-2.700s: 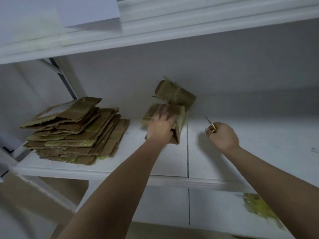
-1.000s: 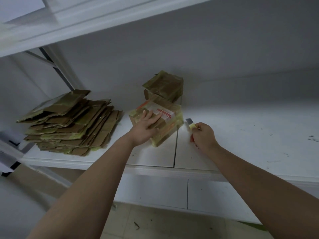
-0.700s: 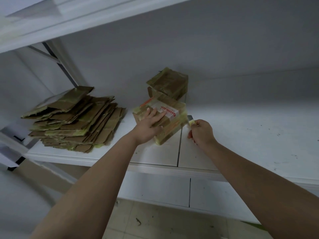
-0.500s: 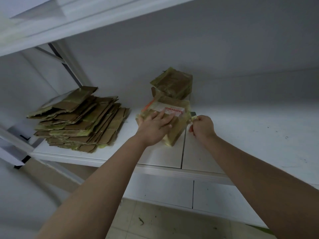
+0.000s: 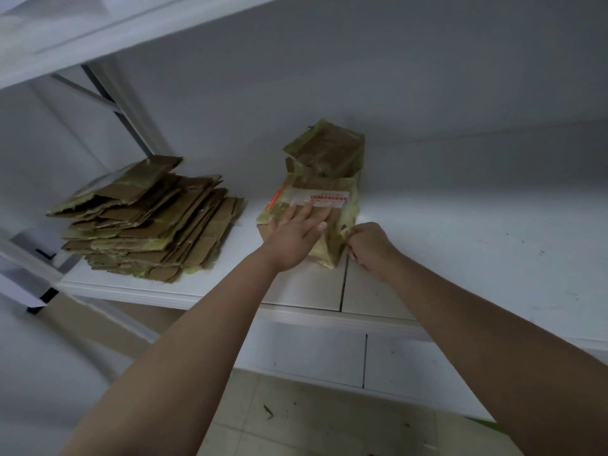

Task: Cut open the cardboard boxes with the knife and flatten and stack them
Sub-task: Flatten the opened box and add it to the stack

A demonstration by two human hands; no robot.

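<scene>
A small cardboard box (image 5: pixel 330 190) wrapped in yellowish tape, with a white and red label, lies on the white shelf (image 5: pixel 467 245). My left hand (image 5: pixel 292 235) presses flat on its top with straight fingers. My right hand (image 5: pixel 370 245) is curled into a fist against the box's right near corner; the knife it holds is hidden inside the fist and against the box. A second taped box (image 5: pixel 325 149) stands just behind, by the back wall. To the left lies a stack of flattened cardboard (image 5: pixel 148 222).
An upper shelf board (image 5: pixel 98 37) hangs overhead, and a slanted metal post (image 5: pixel 108 93) stands behind the stack. The shelf's front edge (image 5: pixel 296 309) runs under my forearms. Tiled floor (image 5: pixel 312 422) shows below. The shelf stretches on to the right of the boxes.
My left hand turned the front box label-up and now lies flat on it. My right hand, with the knife, moved left from the open shelf to the box's right corner.
</scene>
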